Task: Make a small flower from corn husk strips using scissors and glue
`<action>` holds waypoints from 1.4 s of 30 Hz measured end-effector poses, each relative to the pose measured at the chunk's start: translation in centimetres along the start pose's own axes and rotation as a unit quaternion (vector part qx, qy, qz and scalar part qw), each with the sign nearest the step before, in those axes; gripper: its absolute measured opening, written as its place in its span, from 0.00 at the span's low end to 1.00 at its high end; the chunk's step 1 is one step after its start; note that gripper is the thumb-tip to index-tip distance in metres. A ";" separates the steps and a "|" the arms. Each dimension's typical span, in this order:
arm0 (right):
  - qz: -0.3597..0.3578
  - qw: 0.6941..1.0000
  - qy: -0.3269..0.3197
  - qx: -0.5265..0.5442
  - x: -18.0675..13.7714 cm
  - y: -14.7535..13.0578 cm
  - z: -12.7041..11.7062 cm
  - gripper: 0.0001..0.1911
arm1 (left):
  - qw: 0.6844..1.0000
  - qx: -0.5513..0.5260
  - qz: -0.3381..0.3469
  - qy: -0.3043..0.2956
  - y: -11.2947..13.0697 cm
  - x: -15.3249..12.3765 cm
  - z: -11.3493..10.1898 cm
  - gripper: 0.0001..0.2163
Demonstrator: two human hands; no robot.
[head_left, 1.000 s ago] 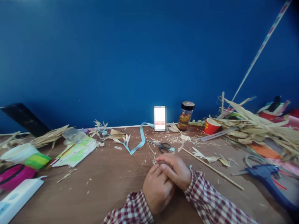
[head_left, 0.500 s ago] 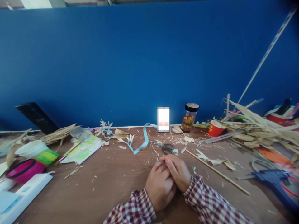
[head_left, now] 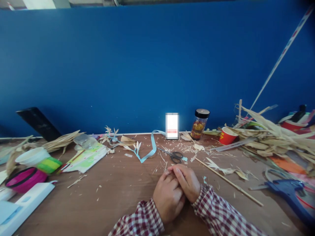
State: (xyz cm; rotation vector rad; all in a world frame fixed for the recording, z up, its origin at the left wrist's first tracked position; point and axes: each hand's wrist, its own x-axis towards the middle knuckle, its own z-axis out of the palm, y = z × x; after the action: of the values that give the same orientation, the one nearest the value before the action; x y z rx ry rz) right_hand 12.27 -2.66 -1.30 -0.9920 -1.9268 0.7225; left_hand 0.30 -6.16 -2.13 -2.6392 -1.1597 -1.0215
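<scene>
Both hands rest together on the wooden worktop [head_left: 118, 193] near the middle of its front edge, sleeves in red-and-white check running back to the person. The left hand [head_left: 168, 200] lies curled, knuckles up, and the right hand [head_left: 188, 182] is laid over it from the right side, its fingers [head_left: 177, 171] folded across the left hand's fingers. The two are pressed so close that I cannot tell whether anything is pinched between them; neither hand is spread wide. Just beyond the fingertips, toward the back edge, lie a pair of scissors [head_left: 172, 154] with dark handles, shut and flat among thin straw shavings [head_left: 162, 164]. A light blue ribbon [head_left: 150, 149] curls from the back edge toward the scissors. A long thin stick [head_left: 228, 182] lies slanted to the right of the hands, close to the right sleeve but apart from it. At the back edge stand a jar with a black lid [head_left: 200, 124] and, to its right, a red paper cup [head_left: 227, 135]. A heap of dried husks [head_left: 273, 137] fills the back right corner, with a blue glue gun [head_left: 287, 190] in front of it near the right edge. Along the left edge sit a pink bowl [head_left: 26, 178], a white tub [head_left: 31, 156] and a white box [head_left: 24, 206].
</scene>
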 end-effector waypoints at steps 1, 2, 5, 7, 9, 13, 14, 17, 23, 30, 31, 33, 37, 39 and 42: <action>0.003 1.000 0.002 0.001 0.0 0.1 0.0 0.14 | 1.000 -0.001 -0.001 0.000 0.0 0.0 0.0 0.12; 0.007 1.000 0.003 0.001 0.0 0.1 0.1 0.14 | 1.000 -0.002 -0.001 -0.002 0.0 -0.1 0.1 0.13; 0.013 1.000 0.001 0.000 -0.1 0.3 0.1 0.13 | 1.000 -0.004 -0.003 -0.005 -0.1 -0.2 0.3 0.13; 0.011 1.000 0.001 0.002 0.0 0.3 0.2 0.13 | 1.000 -0.002 -0.004 -0.002 -0.1 -0.2 0.4 0.13; 0.005 1.000 0.004 0.003 0.0 0.3 0.2 0.14 | 1.000 -0.001 -0.004 0.001 -0.1 -0.2 0.4 0.13; 0.001 1.000 0.011 -0.001 0.0 0.3 0.2 0.14 | 1.000 -0.009 -0.006 -0.001 -0.1 -0.1 0.3 0.13; 0.004 1.000 0.009 -0.002 0.0 0.2 0.2 0.14 | 1.000 -0.012 -0.008 -0.002 -0.1 -0.1 0.3 0.13; 0.009 1.000 0.002 -0.006 0.0 0.1 0.2 0.14 | 1.000 -0.014 -0.007 -0.001 -0.1 -0.1 0.3 0.13; 0.012 1.000 0.003 0.006 0.0 0.0 0.2 0.15 | 1.000 -0.025 -0.008 0.002 -0.1 -0.2 0.5 0.13; 0.015 1.000 -0.001 -0.012 0.1 -0.3 0.0 0.15 | 0.999 -0.042 -0.011 -0.007 -0.3 -0.3 0.5 0.12; 0.013 1.000 -0.002 -0.013 0.1 -0.3 0.0 0.15 | 0.999 -0.044 -0.009 -0.006 -0.3 -0.2 0.5 0.12; 0.008 1.000 0.000 -0.012 0.1 -0.3 -0.1 0.16 | 0.999 -0.047 -0.009 -0.001 -0.3 -0.2 0.5 0.12; 0.000 1.000 0.010 -0.008 0.1 -0.1 0.0 0.15 | 0.999 -0.049 -0.019 0.005 -0.3 -0.2 0.6 0.10; -0.004 1.000 0.013 0.001 0.1 0.1 0.1 0.15 | 0.999 -0.050 -0.021 0.005 -0.2 -0.2 0.6 0.11; -0.006 1.000 0.010 0.014 0.2 0.4 0.1 0.14 | 0.999 -0.048 -0.026 0.002 -0.2 -0.2 0.7 0.13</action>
State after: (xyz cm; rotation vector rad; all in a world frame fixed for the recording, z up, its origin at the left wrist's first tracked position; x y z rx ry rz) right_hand 12.22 -2.36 -1.57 -0.9669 -1.8994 0.7291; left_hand 0.42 -5.93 -2.80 -2.6898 -1.2142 -1.1186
